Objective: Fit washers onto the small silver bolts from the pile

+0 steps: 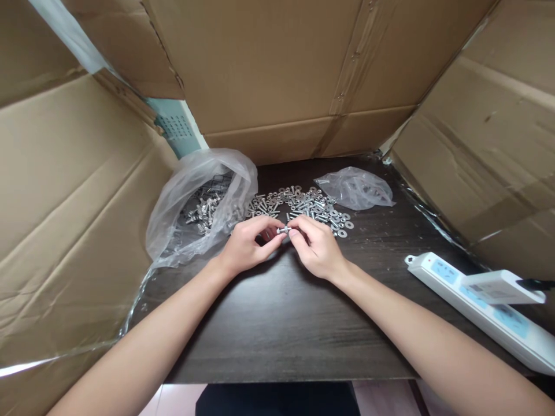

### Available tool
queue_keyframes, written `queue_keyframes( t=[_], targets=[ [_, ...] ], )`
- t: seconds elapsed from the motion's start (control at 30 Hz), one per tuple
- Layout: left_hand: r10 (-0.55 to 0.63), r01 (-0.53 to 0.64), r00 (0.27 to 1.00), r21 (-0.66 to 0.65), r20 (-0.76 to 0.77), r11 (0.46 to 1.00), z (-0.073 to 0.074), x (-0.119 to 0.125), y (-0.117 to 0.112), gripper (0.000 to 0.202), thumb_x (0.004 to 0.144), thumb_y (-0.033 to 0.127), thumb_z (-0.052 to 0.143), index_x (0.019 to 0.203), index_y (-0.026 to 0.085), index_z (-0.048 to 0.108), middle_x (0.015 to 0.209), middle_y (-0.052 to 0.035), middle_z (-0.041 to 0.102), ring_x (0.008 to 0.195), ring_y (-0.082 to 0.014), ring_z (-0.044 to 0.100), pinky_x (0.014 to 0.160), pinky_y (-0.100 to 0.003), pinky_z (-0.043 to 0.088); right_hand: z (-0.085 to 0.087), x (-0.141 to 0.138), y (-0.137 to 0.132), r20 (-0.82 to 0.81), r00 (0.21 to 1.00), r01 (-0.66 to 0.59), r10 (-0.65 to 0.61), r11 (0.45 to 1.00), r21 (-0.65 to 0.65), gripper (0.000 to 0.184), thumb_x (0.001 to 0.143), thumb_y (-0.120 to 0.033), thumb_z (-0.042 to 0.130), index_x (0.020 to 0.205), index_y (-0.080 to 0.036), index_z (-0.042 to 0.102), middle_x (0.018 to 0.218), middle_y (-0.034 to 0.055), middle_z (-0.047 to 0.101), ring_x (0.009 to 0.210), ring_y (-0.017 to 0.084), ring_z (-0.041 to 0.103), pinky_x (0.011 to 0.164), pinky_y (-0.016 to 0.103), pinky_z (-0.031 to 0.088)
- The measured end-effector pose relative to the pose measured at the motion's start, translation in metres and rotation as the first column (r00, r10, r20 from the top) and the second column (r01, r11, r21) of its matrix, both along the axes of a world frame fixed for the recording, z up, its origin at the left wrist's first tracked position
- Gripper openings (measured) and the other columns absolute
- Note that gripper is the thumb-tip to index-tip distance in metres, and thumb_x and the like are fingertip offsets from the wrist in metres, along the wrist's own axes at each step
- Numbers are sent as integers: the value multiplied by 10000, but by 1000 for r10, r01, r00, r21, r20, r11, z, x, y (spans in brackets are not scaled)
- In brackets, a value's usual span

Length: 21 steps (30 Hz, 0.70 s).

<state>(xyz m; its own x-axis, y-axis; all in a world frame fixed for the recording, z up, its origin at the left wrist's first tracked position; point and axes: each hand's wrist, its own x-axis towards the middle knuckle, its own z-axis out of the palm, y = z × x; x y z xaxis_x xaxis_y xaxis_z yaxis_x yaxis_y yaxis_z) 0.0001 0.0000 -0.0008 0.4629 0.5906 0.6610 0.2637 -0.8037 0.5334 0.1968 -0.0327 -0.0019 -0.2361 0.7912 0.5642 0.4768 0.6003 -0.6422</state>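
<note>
A slim silvery metal bolt (284, 230) lies crosswise between the hands.
Left hand (249, 244) pinches one end, right hand (318, 247) the other.

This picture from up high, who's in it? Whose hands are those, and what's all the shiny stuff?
These are a person's bare hands, not a machine's. A camera worn on that person's head looks forward and down. The left hand and right hand pinch what looks like a small bolt. Beyond them, loose metal bolts and washers lie on the dark table, between two plastic bags. A white power strip is on the right.
</note>
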Motion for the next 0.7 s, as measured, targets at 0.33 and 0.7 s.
queue_keyframes(
  t=[0.33,0.7],
  targets=[
    [-7,7,1000,19,-5,1000,0,1,-1,110,933,176,714,1039,160,692,853,-18,711,669,-116,645,667,-222,548,1,-2,-2,-13,1000,20,-20,1000,21,77,969,-191,509,1031,-203,554,898,45,624,739,199,585,647,322,429],
    [-3,3,1000,19,-13,1000,1,0,-1,81,942,180,706,1014,153,682,832,-12,696,666,-108,635,662,-210,543,0,-1,-1,17,1000,26,-26,1000,-4,115,972,-196,515,887,-188,590,791,10,578,653,163,521,610,313,379]
  ],
)
